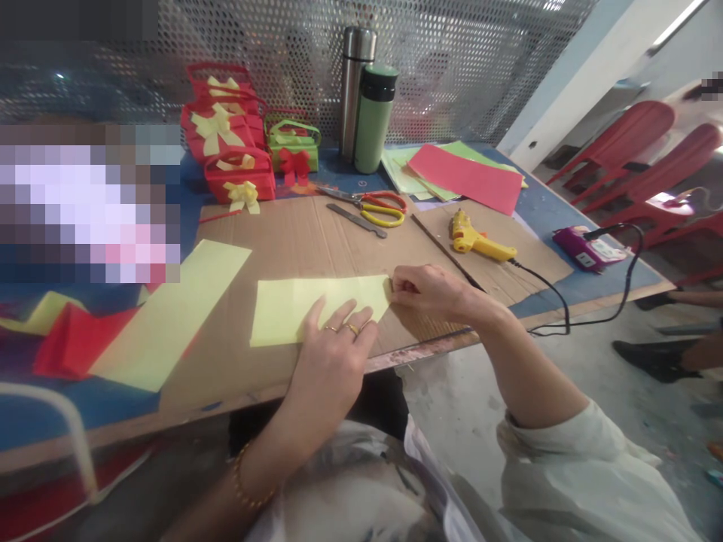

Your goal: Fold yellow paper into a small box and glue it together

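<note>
Here, left hand (pixel 337 348) spread flat on yellow paper (pixel 282 310), right hand (pixel 426 290) pinching its right end, cardboard (pixel 282 233) beneath

Paper strip (pixel 276 312) before me on cardboard (pixel 282 241), cardboard on worktop (pixel 542 211); my left hand (pixel 339 339) on strip, my right hand (pixel 418 292) at its right end; longer strip (pixel 175 309) to left, partly over folded piece (pixel 79 339); scissors (pixel 361 202) behind my strip; right of them, glue gun (pixel 474 242), then corded box (pixel 590 248); sheets (pixel 468 177) behind gun; flasks (pixel 373 124) behind scissors; little boxes (pixel 263 181) left of flasks.
</note>
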`<state>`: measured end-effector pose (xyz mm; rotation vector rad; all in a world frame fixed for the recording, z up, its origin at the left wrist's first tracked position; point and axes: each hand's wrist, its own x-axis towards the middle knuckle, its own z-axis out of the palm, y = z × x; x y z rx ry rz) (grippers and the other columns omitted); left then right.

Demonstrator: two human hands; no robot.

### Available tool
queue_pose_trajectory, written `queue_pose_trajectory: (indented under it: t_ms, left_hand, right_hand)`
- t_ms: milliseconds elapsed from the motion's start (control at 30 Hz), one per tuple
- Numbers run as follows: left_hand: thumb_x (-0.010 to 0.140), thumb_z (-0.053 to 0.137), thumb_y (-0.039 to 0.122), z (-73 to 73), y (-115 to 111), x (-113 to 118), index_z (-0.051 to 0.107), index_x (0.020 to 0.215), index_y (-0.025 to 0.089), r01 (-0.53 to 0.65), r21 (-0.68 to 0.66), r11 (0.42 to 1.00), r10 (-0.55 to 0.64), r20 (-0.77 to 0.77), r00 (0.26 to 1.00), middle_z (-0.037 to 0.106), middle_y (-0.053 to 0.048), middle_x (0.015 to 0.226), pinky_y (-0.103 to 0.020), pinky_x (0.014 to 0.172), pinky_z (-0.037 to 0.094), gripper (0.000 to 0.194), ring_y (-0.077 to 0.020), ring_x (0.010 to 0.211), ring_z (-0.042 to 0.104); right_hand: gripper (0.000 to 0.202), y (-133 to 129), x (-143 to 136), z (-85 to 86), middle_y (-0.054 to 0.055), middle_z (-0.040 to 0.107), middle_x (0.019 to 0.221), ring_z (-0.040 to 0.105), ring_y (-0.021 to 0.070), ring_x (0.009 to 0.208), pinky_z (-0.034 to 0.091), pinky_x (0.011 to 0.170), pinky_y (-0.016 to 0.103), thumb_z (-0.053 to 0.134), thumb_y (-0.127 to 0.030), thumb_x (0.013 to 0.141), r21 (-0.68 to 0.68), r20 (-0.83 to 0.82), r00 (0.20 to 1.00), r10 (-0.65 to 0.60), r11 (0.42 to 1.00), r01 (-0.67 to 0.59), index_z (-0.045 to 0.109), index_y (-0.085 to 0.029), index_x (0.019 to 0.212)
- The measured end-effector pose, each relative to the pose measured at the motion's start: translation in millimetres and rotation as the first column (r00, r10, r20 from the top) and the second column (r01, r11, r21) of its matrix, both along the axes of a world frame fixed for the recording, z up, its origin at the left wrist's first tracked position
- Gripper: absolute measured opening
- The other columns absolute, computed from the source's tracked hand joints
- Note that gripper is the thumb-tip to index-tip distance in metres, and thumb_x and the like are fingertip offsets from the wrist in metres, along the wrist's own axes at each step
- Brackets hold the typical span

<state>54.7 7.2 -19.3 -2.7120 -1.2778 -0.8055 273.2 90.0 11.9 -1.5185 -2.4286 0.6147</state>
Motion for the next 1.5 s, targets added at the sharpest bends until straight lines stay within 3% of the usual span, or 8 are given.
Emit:
queue_pose_trajectory:
  t_ms: [233, 433, 633, 800, 933, 1100, 1233, 1500]
  left_hand:
    - [0.098, 0.058, 0.018, -0.5, 1, 2, 0.068, 0.108, 0.017, -0.010, 0.021, 1.000, 0.010, -0.008, 1.000, 0.074, -0.010, 0.126, -0.057, 0.115, 0.033, 0.014, -0.0285, 0.124, 0.065]
    - [0.093, 0.068, 0.041, 2.2, -1, -1, 0.067, 0.115, 0.015, 0.034, 0.017, 0.999, -0.032, -0.101, 0.994, 0.070, -0.014, 0.132, -0.058, 0.117, 0.033, 0.034, -0.0319, 0.129, 0.062]
    - [0.089, 0.069, 0.052, 13.6, 7, -20, 0.058, 0.136, 0.014, 0.148, -0.136, 0.980, -0.174, -0.201, 0.964, 0.059, -0.016, 0.147, -0.060, 0.122, 0.025, 0.061, -0.0328, 0.143, 0.048]
    - [0.097, 0.060, 0.044, 31.0, 21, -32, 0.070, 0.120, 0.023, 0.158, -0.202, 0.966, -0.194, -0.170, 0.966, 0.063, -0.009, 0.144, -0.058, 0.121, 0.024, 0.032, -0.0298, 0.144, 0.046]
    - [0.099, 0.056, 0.027, 33.2, 25, -30, 0.076, 0.095, 0.024, 0.037, -0.107, 0.994, -0.045, -0.071, 0.996, 0.072, -0.008, 0.122, -0.049, 0.109, 0.038, 0.020, -0.0263, 0.120, 0.061]
    - [0.099, 0.053, 0.026, 27.6, 20, -14, 0.069, 0.095, 0.018, -0.207, -0.078, 0.975, 0.206, -0.015, 0.978, 0.070, -0.008, 0.089, -0.039, 0.085, 0.045, 0.019, -0.0244, 0.090, 0.064]
    - [0.095, 0.055, 0.022, 33.3, 21, 3, 0.059, 0.076, 0.019, -0.207, -0.324, 0.923, 0.171, -0.137, 0.976, 0.063, -0.001, 0.067, -0.031, 0.070, 0.042, 0.019, -0.0185, 0.068, 0.060]
    - [0.094, 0.055, 0.028, 49.2, 32, 14, 0.058, 0.064, 0.020, -0.296, -0.411, 0.862, 0.165, -0.325, 0.931, 0.058, 0.000, 0.055, -0.032, 0.062, 0.034, 0.032, -0.0179, 0.055, 0.054]
  right_hand:
    - [0.014, -1, 0, -0.5, -0.003, 0.056, 0.068, 0.041, 0.0113, 0.059, 0.025, 0.058, 0.027, 0.059, -0.022, 0.086, 0.032, 0.055, 0.998, -0.005, 0.999, 0.003, 0.051, -0.021, 0.075]
    - [0.016, -19, 4, -13.6, 0.000, 0.060, 0.073, 0.049, 0.0140, 0.065, 0.033, 0.062, 0.027, 0.057, -0.030, 0.095, 0.232, -0.172, 0.984, -0.052, 0.968, 0.092, 0.057, -0.021, 0.081]
    - [0.024, -48, 1, -20.4, 0.011, 0.069, 0.106, 0.057, 0.0230, 0.098, 0.040, 0.084, 0.038, 0.044, -0.027, 0.104, 0.504, -0.157, 0.968, 0.194, 0.859, -0.091, 0.067, -0.020, 0.101]
    - [0.026, -70, -9, -21.8, 0.008, 0.069, 0.096, 0.053, 0.0206, 0.088, 0.037, 0.080, 0.036, 0.045, -0.030, 0.105, 0.512, -0.023, 0.982, 0.188, 0.846, -0.150, 0.067, -0.019, 0.098]
    - [0.029, -78, -17, -27.6, 0.007, 0.065, 0.085, 0.047, 0.0211, 0.081, 0.033, 0.078, 0.036, 0.046, -0.032, 0.105, 0.575, 0.018, 0.991, 0.135, 0.809, -0.121, 0.065, -0.020, 0.087]
    - [0.028, -78, -19, -32.8, 0.007, 0.063, 0.085, 0.047, 0.0218, 0.082, 0.032, 0.077, 0.036, 0.047, -0.033, 0.105, 0.589, 0.002, 0.993, 0.118, 0.802, -0.097, 0.065, -0.019, 0.088]
    - [0.028, -79, -20, -32.9, 0.007, 0.063, 0.086, 0.045, 0.0225, 0.082, 0.031, 0.077, 0.036, 0.046, -0.032, 0.104, 0.581, 0.006, 0.995, 0.104, 0.809, -0.088, 0.064, -0.020, 0.088]
    - [0.030, -79, -19, -34.8, 0.008, 0.061, 0.087, 0.044, 0.0231, 0.083, 0.030, 0.077, 0.037, 0.044, -0.033, 0.105, 0.593, 0.018, 0.995, 0.102, 0.800, -0.093, 0.063, -0.020, 0.086]
